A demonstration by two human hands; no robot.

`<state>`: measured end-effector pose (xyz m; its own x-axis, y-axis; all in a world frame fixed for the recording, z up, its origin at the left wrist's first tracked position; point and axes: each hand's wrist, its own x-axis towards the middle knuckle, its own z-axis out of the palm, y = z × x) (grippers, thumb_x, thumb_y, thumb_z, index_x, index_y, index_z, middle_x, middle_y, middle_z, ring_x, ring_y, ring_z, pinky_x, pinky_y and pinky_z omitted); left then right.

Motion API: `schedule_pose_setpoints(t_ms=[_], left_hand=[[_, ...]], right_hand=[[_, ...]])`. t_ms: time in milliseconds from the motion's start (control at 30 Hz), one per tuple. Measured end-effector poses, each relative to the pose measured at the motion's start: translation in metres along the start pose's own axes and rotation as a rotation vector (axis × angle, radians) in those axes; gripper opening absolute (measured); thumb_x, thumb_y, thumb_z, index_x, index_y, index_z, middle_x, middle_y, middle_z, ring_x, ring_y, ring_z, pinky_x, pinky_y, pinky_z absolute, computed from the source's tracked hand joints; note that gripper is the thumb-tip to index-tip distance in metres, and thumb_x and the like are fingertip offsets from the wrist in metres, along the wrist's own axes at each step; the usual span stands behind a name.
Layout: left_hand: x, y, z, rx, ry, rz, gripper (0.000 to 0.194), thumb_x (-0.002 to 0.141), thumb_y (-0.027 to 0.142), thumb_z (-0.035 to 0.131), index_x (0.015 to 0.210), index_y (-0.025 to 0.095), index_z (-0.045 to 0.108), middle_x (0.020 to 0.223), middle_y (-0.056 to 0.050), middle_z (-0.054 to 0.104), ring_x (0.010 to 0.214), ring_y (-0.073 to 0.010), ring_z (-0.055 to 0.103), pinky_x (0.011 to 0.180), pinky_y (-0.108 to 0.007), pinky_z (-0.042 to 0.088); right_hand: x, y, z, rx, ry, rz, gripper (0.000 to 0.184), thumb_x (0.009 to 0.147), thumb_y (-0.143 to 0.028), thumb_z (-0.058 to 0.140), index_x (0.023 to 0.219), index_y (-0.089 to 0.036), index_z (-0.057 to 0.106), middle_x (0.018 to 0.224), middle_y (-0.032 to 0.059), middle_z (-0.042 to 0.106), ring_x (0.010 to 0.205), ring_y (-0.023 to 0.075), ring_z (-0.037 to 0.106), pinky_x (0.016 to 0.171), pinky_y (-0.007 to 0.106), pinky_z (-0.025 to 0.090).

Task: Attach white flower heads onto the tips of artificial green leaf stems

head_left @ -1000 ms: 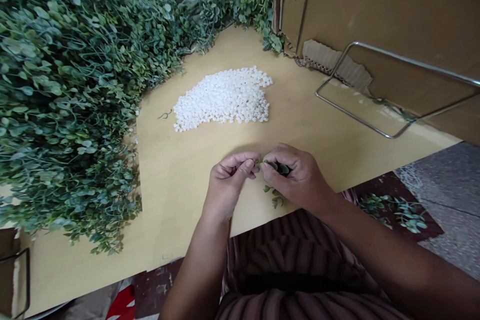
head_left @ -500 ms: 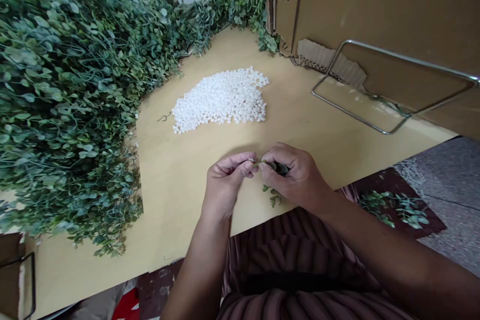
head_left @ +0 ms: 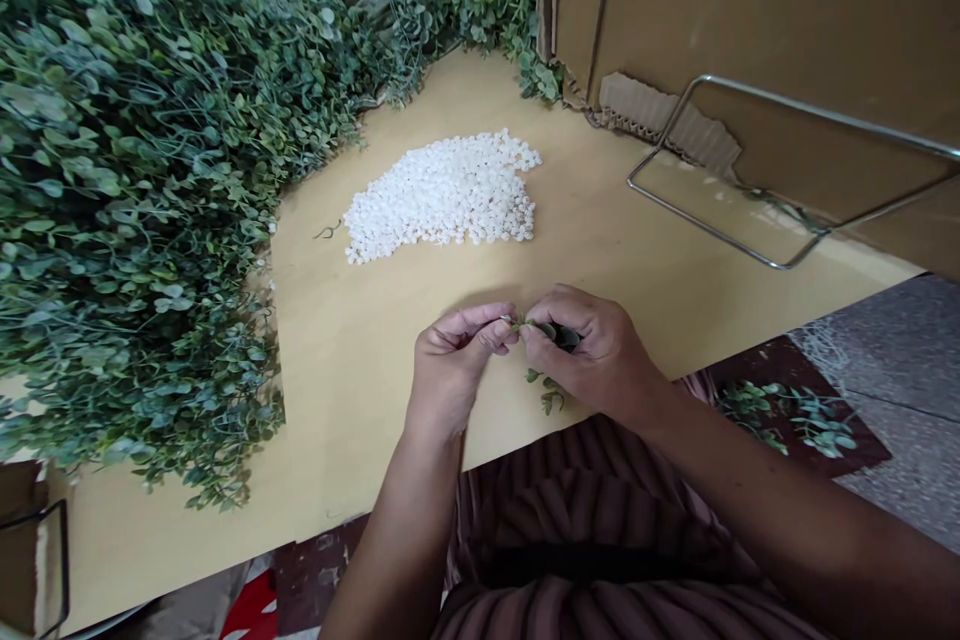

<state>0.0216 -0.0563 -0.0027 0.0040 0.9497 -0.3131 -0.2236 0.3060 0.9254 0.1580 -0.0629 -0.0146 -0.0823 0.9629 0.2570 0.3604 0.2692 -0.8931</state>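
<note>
My right hand [head_left: 592, 350] is closed around a sprig of artificial leaves [head_left: 553, 390], with dark green leaves between the fingers and small ones hanging below. The sprig's thin stem end points left, toward the fingertips of my left hand [head_left: 461, 350]. Those fingers are pinched together at the stem end, where a tiny pale bit shows; it looks like one of the small white pieces, mostly hidden by the fingers. Both hands are held close together over the tan board, their fingertips nearly touching. Beyond them lies a spread pile of small white pieces [head_left: 442, 190].
A large heap of artificial greenery [head_left: 150, 210] covers the left and back of the tan board [head_left: 345, 370]. At right, a bent metal wire frame [head_left: 712, 225] stands before a cardboard box [head_left: 787, 10]. Loose leafy sprigs [head_left: 821, 420] lie lower down, past my right forearm.
The hands keep the same pinch on the sprig's stem end. The view has shifted very slightly; nothing else has visibly moved.
</note>
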Motion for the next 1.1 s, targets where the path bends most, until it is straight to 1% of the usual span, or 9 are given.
schedule_pose_setpoints(t_ms=[267,400,533,600,667,767,833,967,1100], left_hand=[[0.000,0.001,0.002,0.044,0.002,0.012,0.021,0.048,0.028,0.084,0.064,0.019,0.073,0.053,0.001,0.066,0.048,-0.0066,0.053,0.052,-0.020,0.048],[0.000,0.001,0.002,0.074,-0.010,0.032,0.017,0.050,0.025,0.084,0.062,0.019,0.073,0.056,0.001,0.067,0.048,-0.0060,0.053,0.052,-0.019,0.047],[0.001,0.001,0.002,0.083,-0.020,0.041,0.018,0.051,0.025,0.083,0.064,0.018,0.073,0.059,0.000,0.067,0.049,-0.0060,0.052,0.051,-0.019,0.047],[0.002,-0.001,0.002,0.076,-0.037,0.050,0.018,0.054,0.027,0.082,0.067,0.018,0.074,0.060,0.000,0.067,0.050,-0.0061,0.053,0.052,-0.018,0.048],[0.000,-0.003,0.000,0.071,-0.036,0.065,0.021,0.059,0.030,0.079,0.076,0.019,0.074,0.065,-0.001,0.068,0.055,-0.0072,0.056,0.055,-0.019,0.049],[-0.006,-0.005,-0.002,0.093,0.009,0.101,0.028,0.067,0.034,0.074,0.091,0.020,0.072,0.079,-0.003,0.070,0.064,-0.0098,0.060,0.061,-0.021,0.051],[-0.012,-0.004,-0.001,0.163,0.009,0.129,0.026,0.067,0.033,0.074,0.090,0.020,0.071,0.082,-0.004,0.069,0.067,-0.0107,0.061,0.062,-0.021,0.051],[-0.023,0.000,0.004,0.311,-0.085,0.224,0.019,0.066,0.028,0.075,0.082,0.017,0.072,0.077,-0.004,0.064,0.066,-0.0121,0.059,0.062,-0.023,0.051],[-0.027,0.003,0.009,0.371,-0.084,0.295,0.017,0.067,0.025,0.073,0.082,0.017,0.072,0.073,-0.005,0.063,0.067,-0.0131,0.059,0.062,-0.024,0.051]], right_hand=[[0.000,0.000,-0.002,-0.007,-0.045,0.036,0.024,0.074,-0.021,0.047,0.052,-0.014,0.047,0.054,-0.0009,0.047,0.055,0.0041,0.043,0.056,0.017,0.037],[0.000,0.002,-0.002,-0.009,-0.062,0.035,0.024,0.075,-0.022,0.045,0.054,-0.013,0.050,0.058,0.0014,0.053,0.057,0.0053,0.045,0.057,0.018,0.039],[-0.001,0.001,-0.002,0.011,-0.075,0.050,0.026,0.077,-0.023,0.044,0.056,-0.012,0.055,0.059,0.0019,0.054,0.058,0.0056,0.047,0.058,0.018,0.040],[0.000,0.000,-0.003,0.039,-0.072,0.060,0.025,0.078,-0.023,0.046,0.060,-0.012,0.058,0.061,0.0014,0.055,0.060,0.0053,0.049,0.060,0.018,0.040],[0.001,-0.002,-0.003,0.092,-0.044,0.087,0.021,0.079,-0.025,0.049,0.065,-0.012,0.059,0.063,0.0004,0.057,0.061,0.0047,0.050,0.060,0.017,0.040],[0.002,-0.004,-0.004,0.193,0.032,0.176,0.020,0.081,-0.030,0.051,0.072,-0.013,0.059,0.062,-0.0016,0.055,0.057,0.0033,0.047,0.056,0.015,0.038],[0.003,-0.004,-0.004,0.224,0.075,0.219,0.023,0.081,-0.033,0.051,0.073,-0.013,0.057,0.060,-0.0026,0.053,0.055,0.0027,0.044,0.053,0.014,0.036],[0.004,-0.001,-0.004,0.178,0.139,0.214,0.022,0.082,-0.033,0.050,0.073,-0.014,0.053,0.058,-0.0035,0.049,0.053,0.0023,0.041,0.052,0.014,0.034],[0.004,0.001,-0.003,0.147,0.202,0.205,0.022,0.083,-0.033,0.049,0.072,-0.014,0.050,0.058,-0.0041,0.045,0.052,0.0020,0.037,0.052,0.014,0.033]])
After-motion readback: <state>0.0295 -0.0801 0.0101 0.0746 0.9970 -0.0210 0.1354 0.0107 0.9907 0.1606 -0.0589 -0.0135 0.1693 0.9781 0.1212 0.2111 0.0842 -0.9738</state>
